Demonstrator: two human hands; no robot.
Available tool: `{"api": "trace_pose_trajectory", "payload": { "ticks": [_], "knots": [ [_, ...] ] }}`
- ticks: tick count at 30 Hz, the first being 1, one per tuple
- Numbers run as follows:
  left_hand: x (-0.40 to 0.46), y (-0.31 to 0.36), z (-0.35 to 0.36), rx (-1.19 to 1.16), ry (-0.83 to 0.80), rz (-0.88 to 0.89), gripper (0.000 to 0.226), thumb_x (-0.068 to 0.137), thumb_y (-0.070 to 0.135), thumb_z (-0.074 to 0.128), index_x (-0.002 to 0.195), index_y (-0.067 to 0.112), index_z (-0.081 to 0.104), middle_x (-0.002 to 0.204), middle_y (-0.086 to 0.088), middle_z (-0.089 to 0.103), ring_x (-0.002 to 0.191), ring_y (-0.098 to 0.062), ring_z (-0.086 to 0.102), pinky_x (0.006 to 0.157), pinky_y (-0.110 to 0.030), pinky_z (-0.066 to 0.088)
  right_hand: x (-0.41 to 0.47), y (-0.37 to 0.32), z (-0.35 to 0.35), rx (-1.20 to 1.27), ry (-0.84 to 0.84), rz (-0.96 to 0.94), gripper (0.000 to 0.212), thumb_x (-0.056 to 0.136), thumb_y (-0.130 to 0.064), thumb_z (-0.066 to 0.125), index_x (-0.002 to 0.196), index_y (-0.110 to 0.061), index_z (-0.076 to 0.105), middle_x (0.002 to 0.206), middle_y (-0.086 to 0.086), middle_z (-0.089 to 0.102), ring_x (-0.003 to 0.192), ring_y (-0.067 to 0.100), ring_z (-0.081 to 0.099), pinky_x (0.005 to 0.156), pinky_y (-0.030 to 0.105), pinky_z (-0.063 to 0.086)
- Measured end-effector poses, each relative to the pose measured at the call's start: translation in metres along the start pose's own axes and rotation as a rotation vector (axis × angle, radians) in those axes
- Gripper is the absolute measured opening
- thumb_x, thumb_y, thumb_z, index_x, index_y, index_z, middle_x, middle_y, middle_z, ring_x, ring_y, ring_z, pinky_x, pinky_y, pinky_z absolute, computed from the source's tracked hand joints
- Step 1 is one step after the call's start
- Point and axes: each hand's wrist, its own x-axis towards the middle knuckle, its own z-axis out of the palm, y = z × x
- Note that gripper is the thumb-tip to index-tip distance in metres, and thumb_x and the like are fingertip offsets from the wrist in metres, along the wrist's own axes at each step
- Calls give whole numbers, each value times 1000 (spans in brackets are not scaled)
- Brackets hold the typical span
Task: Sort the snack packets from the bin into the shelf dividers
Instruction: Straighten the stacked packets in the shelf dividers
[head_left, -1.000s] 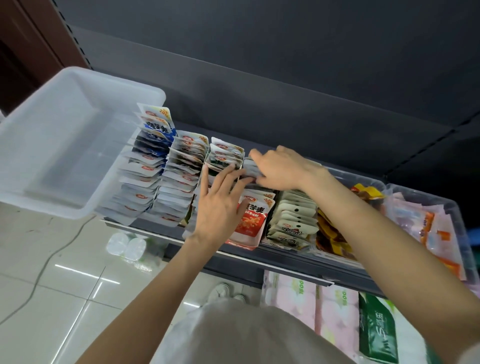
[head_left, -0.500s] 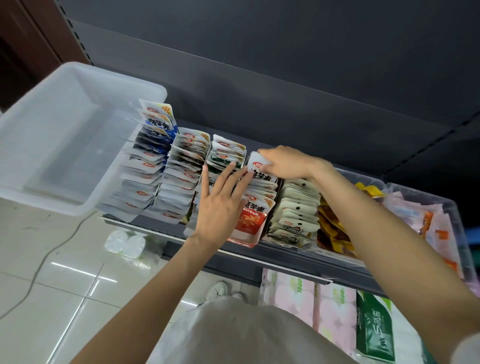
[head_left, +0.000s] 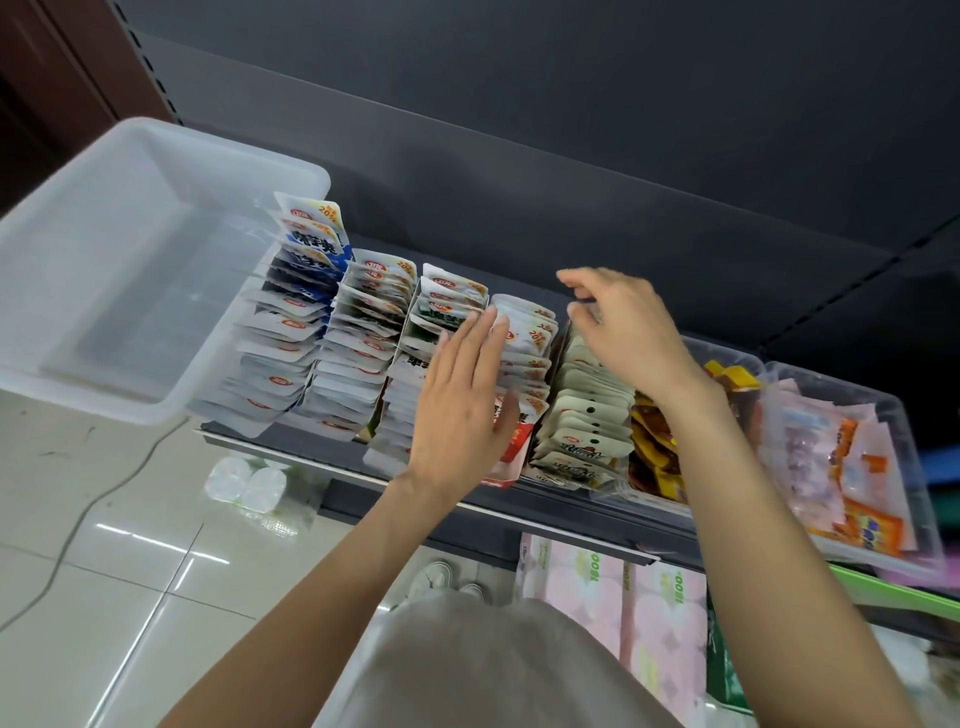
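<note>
Snack packets (head_left: 524, 343): 5 upright rows in dividers along the shelf (head_left: 519, 506) front edge.
Bin (head_left: 130, 270): clear, at the shelf's left end.
Left hand (head_left: 462, 405): flat, fingers straight, against the 4th row.
Right hand (head_left: 623, 332): fingers loose, holding nothing.
Handling: likely light, thin, slippery foil; pinch the top seam.

Translucent white plastic bin (head_left: 93, 291) sits at shelf's left end, nothing visible inside. Small white foil snack packets (head_left: 358, 343) stand upright, packed front-to-back in adjacent rows between thin clear shelf dividers (head_left: 404, 332), logos facing forward; red-fronted packet (head_left: 511, 447) heads one row.
</note>
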Motion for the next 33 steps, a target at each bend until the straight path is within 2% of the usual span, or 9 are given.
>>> {"api": "trace_pose_trajectory", "payload": {
  "ticks": [4,7,10,14,16,20,23,28,33],
  "knots": [
    [-22,16,-7,-404,83,-237,44,92,22,51,133,8,43,133,-3,44,122,-16,47,101,-26,43,-13,-2,16,-54,-118,-42,51,95,-26,54,143,-19,39,147,2,40,134,19,37,109,33,29],
    [-22,12,0,-360,45,-242,45,93,13,55,134,4,41,136,-8,42,125,-17,43,103,-26,40,-12,0,30,-267,-179,-49,60,92,-35,57,145,-22,32,150,3,34,136,24,30,110,39,25],
    [-13,6,3,-317,54,-167,40,95,17,51,133,7,46,135,-6,46,125,-15,43,105,-24,37,-15,-1,28,-272,-82,-73,49,94,-35,53,140,-22,41,143,1,42,132,23,34,106,37,26],
    [-14,-2,-5,-458,142,-313,27,97,14,46,122,12,55,116,8,57,109,-3,53,94,-26,46,-42,-16,12,-177,-108,-222,33,91,-45,53,117,-26,58,125,-6,56,124,15,36,102,32,22],
    [-13,-11,-14,-437,134,-305,26,95,9,49,120,14,57,106,15,61,99,3,56,85,-18,46,-59,-28,18,-241,-238,-322,48,85,-59,52,119,-26,58,125,-7,57,126,13,34,104,34,17],
    [-9,-30,-30,-303,99,-234,26,89,9,53,112,18,61,91,14,66,85,-10,62,72,-32,52,-79,-42,49,-460,-433,-419,91,64,-81,53,120,-8,57,117,3,62,121,24,43,104,43,18],
    [-14,-38,-33,-204,43,-182,23,87,10,57,108,16,64,86,9,68,79,-11,61,64,-34,54,-87,-48,67,-521,-453,-422,88,64,-71,56,117,-1,55,106,10,63,106,29,50,101,44,22],
    [-27,-40,-34,-228,3,-206,23,88,8,59,109,14,65,88,9,69,80,-8,62,65,-30,54,-77,-56,68,-485,-245,-375,34,80,-33,49,96,-4,59,78,9,67,72,26,62,79,41,32],
    [-32,-32,-33,-259,34,-221,25,88,2,58,111,10,63,96,2,68,82,-3,60,69,-23,53,-39,-38,51,-402,-163,-270,38,95,-25,44,128,-7,47,100,4,65,97,21,59,99,39,30]
  ]
}}
